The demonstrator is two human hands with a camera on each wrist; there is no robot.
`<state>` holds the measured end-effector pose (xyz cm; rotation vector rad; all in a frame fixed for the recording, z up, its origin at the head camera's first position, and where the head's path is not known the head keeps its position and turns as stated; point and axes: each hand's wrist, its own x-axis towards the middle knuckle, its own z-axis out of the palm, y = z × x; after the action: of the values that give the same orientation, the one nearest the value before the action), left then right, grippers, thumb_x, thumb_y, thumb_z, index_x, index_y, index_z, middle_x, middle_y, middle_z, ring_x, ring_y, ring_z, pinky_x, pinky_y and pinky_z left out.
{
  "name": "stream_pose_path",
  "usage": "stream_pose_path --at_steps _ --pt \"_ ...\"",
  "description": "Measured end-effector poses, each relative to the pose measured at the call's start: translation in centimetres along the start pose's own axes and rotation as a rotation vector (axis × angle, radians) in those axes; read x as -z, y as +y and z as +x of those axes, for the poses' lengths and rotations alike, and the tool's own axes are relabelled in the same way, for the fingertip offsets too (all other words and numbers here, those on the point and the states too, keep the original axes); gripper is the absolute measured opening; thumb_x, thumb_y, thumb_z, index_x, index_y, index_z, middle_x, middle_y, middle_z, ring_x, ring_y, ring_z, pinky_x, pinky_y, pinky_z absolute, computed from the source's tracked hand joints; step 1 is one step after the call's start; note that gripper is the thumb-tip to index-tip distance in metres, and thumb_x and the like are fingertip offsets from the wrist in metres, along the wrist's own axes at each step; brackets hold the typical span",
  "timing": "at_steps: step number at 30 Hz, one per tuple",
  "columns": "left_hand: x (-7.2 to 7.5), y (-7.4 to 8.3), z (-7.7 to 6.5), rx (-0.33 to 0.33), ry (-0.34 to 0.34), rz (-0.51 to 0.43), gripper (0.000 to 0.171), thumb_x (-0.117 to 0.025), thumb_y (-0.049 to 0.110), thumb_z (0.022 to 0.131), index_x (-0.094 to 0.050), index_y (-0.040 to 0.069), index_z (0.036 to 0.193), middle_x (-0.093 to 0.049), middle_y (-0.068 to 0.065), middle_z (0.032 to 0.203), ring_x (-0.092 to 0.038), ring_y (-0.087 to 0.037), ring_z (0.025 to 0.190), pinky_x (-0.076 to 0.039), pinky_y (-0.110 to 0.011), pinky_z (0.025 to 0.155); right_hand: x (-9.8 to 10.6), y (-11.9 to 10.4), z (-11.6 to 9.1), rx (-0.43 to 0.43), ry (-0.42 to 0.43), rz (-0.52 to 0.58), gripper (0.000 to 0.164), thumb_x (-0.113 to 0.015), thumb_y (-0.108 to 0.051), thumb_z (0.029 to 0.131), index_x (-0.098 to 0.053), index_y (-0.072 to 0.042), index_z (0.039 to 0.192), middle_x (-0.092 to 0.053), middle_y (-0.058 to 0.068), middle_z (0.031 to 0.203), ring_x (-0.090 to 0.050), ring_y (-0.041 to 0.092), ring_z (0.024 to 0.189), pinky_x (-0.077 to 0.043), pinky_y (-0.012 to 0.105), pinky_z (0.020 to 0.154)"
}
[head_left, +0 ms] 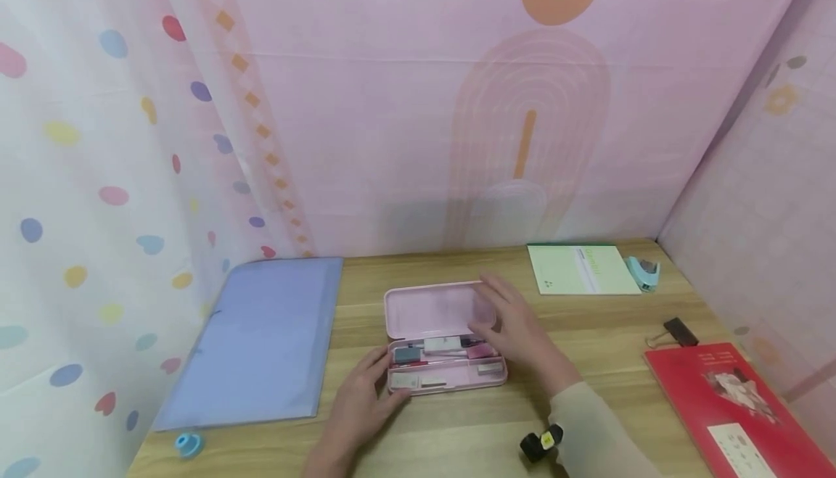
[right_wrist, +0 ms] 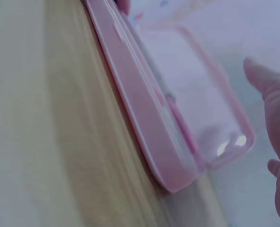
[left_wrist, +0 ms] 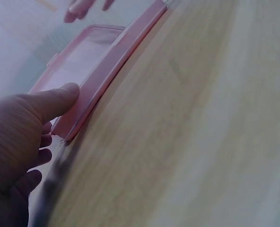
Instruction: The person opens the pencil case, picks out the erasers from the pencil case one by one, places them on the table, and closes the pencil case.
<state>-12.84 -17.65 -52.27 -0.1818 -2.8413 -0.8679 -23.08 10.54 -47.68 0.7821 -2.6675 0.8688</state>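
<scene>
A pink pencil case (head_left: 448, 376) lies on the wooden table with its lid (head_left: 431, 310) tilted back. Inside are a dark eraser-like block (head_left: 408, 355), a white block (head_left: 442, 345), a pink piece (head_left: 481, 351) and several slim items, too small to tell. At the case's left end, my left hand (head_left: 361, 400) holds the corner, thumb along the front wall and fingers round the side. My right hand (head_left: 516, 322) hovers by the lid's right end, fingers spread. In the right wrist view, its thumb (right_wrist: 260, 78) stands apart from the lid.
A blue folder (head_left: 261, 340) lies left, near a small light-blue object (head_left: 189, 444). Back right are a pale green notebook (head_left: 562, 271) and a light-blue stapler-like item (head_left: 645, 273). A black binder clip (head_left: 681, 331) touches a red book (head_left: 718, 384). A black object (head_left: 541, 443) lies by my right sleeve.
</scene>
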Motion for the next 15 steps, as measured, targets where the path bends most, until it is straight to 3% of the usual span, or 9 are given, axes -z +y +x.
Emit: stream_pose_path --at_steps 5,9,12,15 --pt "-0.1 -0.1 0.1 0.052 0.027 -0.076 0.076 -0.082 0.044 0.072 -0.057 0.006 0.133 -0.05 -0.005 0.142 -0.046 -0.028 0.13 -0.039 -0.046 0.106 -0.3 -1.9 -1.1 0.086 -0.024 -0.069 0.047 -0.077 -0.036 0.081 -0.066 -0.016 0.122 -0.063 0.0 0.122 -0.056 0.017 0.112 -0.048 0.037 0.096" --pt "-0.1 -0.2 0.2 0.071 0.039 -0.111 0.076 -0.082 0.044 0.071 -0.058 0.006 0.132 -0.051 -0.007 0.14 -0.046 -0.03 0.129 -0.039 -0.049 0.106 -1.8 -2.3 -1.4 0.02 -0.089 -0.09 0.04 -0.077 -0.037 0.081 -0.07 -0.018 0.116 -0.064 -0.006 0.105 -0.055 0.011 0.095 -0.052 0.032 0.085" --pt "-0.3 -0.2 0.1 0.073 0.032 -0.117 0.077 -0.081 0.048 0.071 -0.058 0.006 0.132 -0.052 -0.009 0.139 -0.047 -0.032 0.128 -0.039 -0.05 0.105 -2.7 -2.3 -1.6 -0.029 -0.115 -0.1 0.038 -0.077 -0.036 0.082 -0.071 -0.017 0.115 -0.062 -0.006 0.102 -0.052 0.011 0.092 -0.051 0.031 0.083" --pt "-0.4 -0.2 -0.1 0.067 0.029 -0.116 0.079 -0.079 0.051 0.071 -0.058 0.006 0.132 -0.052 -0.01 0.138 -0.047 -0.032 0.128 -0.039 -0.051 0.105 -3.5 -2.4 -1.9 -0.025 -0.115 -0.121 0.036 -0.077 -0.035 0.082 -0.072 -0.016 0.112 -0.063 -0.005 0.098 -0.051 0.011 0.088 -0.05 0.031 0.08"
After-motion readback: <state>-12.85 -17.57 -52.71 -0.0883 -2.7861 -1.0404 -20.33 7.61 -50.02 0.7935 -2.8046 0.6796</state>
